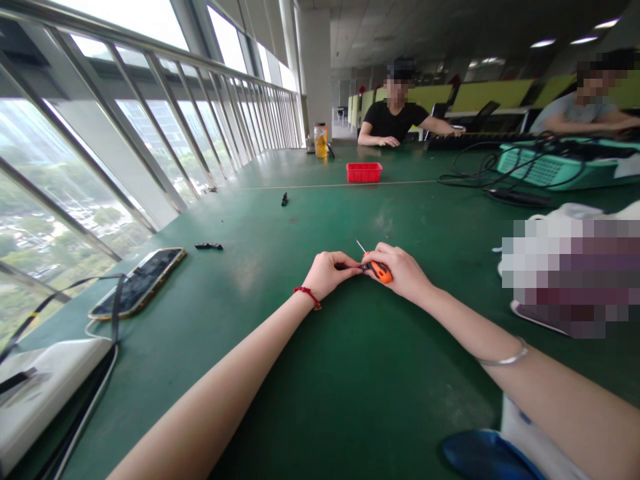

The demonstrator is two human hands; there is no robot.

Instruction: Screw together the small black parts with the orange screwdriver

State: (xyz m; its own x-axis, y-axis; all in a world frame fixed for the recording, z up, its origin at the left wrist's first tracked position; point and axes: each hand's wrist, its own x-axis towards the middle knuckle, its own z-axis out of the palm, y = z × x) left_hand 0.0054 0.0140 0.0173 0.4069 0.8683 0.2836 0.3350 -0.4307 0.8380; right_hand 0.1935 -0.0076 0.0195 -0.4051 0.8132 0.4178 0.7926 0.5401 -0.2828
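Both of my hands meet at the middle of the green table (280, 373). My right hand (400, 270) is closed round an orange-handled screwdriver (381, 271), whose thin metal tip pokes up and away behind the fingers. My left hand (327, 272) is curled in a pinch on a small dark part (345, 267) that touches the screwdriver's end. A red string bracelet circles my left wrist and a thin silver bangle sits on my right forearm.
A phone (140, 280) lies at the left with a cable and a white device (45, 387) nearer me. Small black parts (209, 246) (284, 199) dot the table. A red tray (364, 172) and a jar (321, 140) stand far off. Two people sit at the far end.
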